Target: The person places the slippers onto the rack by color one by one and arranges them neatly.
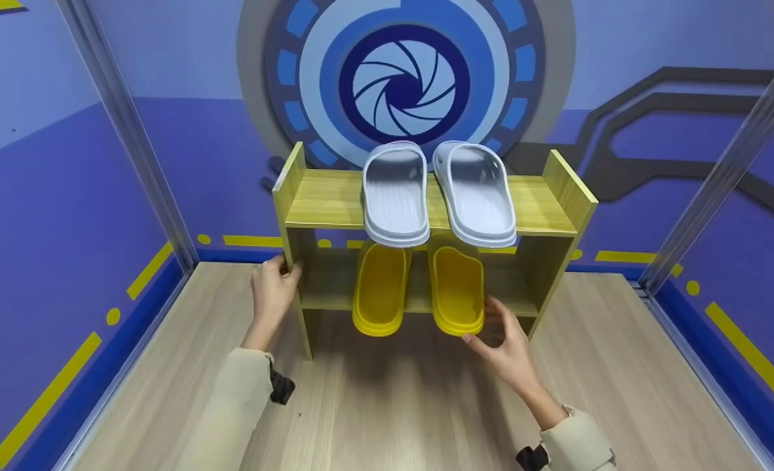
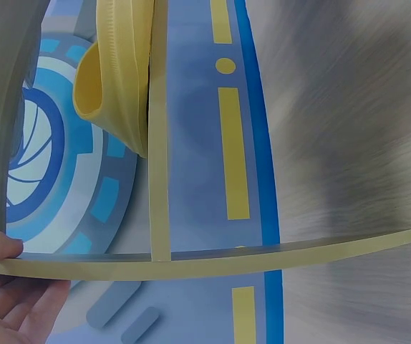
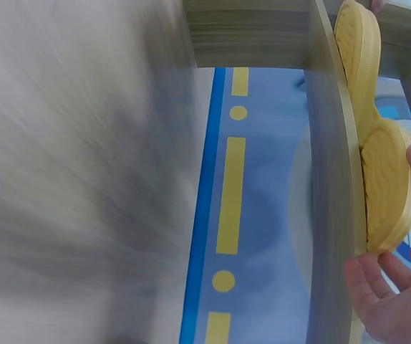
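Note:
A small wooden shoe rack (image 1: 331, 199) stands on the floor against the wall. My left hand (image 1: 274, 294) grips the edge of its left side panel, thumb on the inner face and fingers outside, as the left wrist view shows. On the lower shelf sit a left yellow clog (image 1: 380, 288) and a right yellow clog (image 1: 458, 288), openings facing me and ends jutting past the shelf edge. My right hand (image 1: 508, 350) holds the right yellow clog, thumb at its near end and fingers along its right side. In the right wrist view, this clog (image 3: 388, 186) lies between thumb and fingers.
Two white clogs, a left one (image 1: 396, 196) and a right one (image 1: 478, 196), stand on the top shelf, overhanging its front edge. Wood-look flooring (image 1: 387, 418) spreads before the rack. Blue patterned walls with metal corner posts (image 1: 131, 137) enclose the space.

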Tool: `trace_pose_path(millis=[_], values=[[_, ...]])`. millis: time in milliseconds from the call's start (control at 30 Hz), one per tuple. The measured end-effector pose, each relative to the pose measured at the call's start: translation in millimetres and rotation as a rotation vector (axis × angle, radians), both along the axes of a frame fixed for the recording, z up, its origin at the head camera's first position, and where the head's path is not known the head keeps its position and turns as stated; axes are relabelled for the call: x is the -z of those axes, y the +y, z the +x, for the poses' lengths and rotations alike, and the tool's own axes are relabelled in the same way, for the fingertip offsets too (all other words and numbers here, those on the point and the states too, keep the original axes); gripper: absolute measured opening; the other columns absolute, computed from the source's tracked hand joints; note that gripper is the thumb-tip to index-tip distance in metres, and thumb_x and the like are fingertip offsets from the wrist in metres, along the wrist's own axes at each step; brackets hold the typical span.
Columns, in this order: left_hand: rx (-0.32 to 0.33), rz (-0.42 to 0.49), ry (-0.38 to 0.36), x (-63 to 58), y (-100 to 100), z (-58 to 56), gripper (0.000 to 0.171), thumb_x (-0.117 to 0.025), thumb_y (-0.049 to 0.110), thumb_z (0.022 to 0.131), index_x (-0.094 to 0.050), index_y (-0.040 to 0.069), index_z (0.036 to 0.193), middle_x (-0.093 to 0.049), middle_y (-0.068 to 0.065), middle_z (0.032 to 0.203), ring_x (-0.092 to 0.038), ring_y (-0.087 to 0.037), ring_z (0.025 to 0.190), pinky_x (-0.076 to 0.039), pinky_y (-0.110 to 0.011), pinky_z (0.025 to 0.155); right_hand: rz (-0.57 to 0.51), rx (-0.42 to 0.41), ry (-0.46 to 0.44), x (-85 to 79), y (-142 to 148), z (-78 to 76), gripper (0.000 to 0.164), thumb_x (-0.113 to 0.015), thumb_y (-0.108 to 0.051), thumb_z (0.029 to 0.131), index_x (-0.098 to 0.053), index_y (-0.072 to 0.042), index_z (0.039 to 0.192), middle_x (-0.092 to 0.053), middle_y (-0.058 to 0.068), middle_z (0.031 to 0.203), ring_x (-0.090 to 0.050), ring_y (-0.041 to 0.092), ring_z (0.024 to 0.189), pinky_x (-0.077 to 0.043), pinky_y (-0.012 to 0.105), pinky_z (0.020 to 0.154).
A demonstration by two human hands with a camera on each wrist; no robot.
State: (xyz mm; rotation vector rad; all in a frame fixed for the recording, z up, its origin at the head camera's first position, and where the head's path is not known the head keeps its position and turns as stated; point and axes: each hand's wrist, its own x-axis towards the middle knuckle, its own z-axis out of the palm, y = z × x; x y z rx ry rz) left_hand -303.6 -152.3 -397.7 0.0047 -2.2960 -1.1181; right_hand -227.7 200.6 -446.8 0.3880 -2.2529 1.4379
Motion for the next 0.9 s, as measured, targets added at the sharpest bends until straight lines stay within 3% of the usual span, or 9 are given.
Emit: trace_pose_path(millis=[267, 533, 733, 900], values=[[-0.001, -0.009, 0.001, -0.3, 0, 0.1, 0.016, -0.061, 0.012, 0.082, -0.064, -0.004, 0.084, -0.064, -0.018, 0.082, -0.061, -0.029, 0.076, -0.047, -0.04, 0.064, 0.033, -0.031, 0.005, -6.7, 24, 0.5, 0.066, -0.071, -0.001, 0.071, -0.037, 0.009, 0.127, -0.043, 0.026, 0.12, -0.043, 0.036, 0.106, -0.038, 0.051, 0.082], [0.009, -0.018, 0.008, 2.2, -1, -1.8, 0.017, -0.062, 0.014, 0.082, -0.064, -0.003, 0.081, -0.064, -0.018, 0.083, -0.061, -0.029, 0.078, -0.047, -0.04, 0.066, 0.108, -0.024, 0.081, -13.9, 65, 1.6, 0.052, -0.069, 0.005, 0.071, -0.047, 0.011, 0.118, -0.052, 0.023, 0.112, -0.047, 0.035, 0.098, -0.042, 0.021, 0.075], [0.047, -0.03, -0.021, 2.9, -3, -0.8, 0.02, -0.06, 0.015, 0.084, -0.063, -0.003, 0.09, -0.063, -0.019, 0.091, -0.061, -0.03, 0.083, -0.048, -0.04, 0.069, 0.188, 0.015, 0.057, -22.1, 102, 5.7, 0.04, -0.065, 0.005, 0.075, -0.054, 0.007, 0.113, -0.055, 0.017, 0.111, -0.048, 0.029, 0.097, -0.042, 0.021, 0.076], [0.075, -0.053, -0.038, 3.7, -5, 1.8, 0.022, -0.058, 0.017, 0.085, -0.061, -0.002, 0.096, -0.062, -0.019, 0.097, -0.06, -0.03, 0.086, -0.048, -0.04, 0.07, 0.236, 0.048, 0.037, -22.4, 134, -3.0, 0.038, -0.064, 0.001, 0.077, -0.053, 0.005, 0.114, -0.054, 0.018, 0.112, -0.047, 0.027, 0.099, -0.038, 0.014, 0.076]])
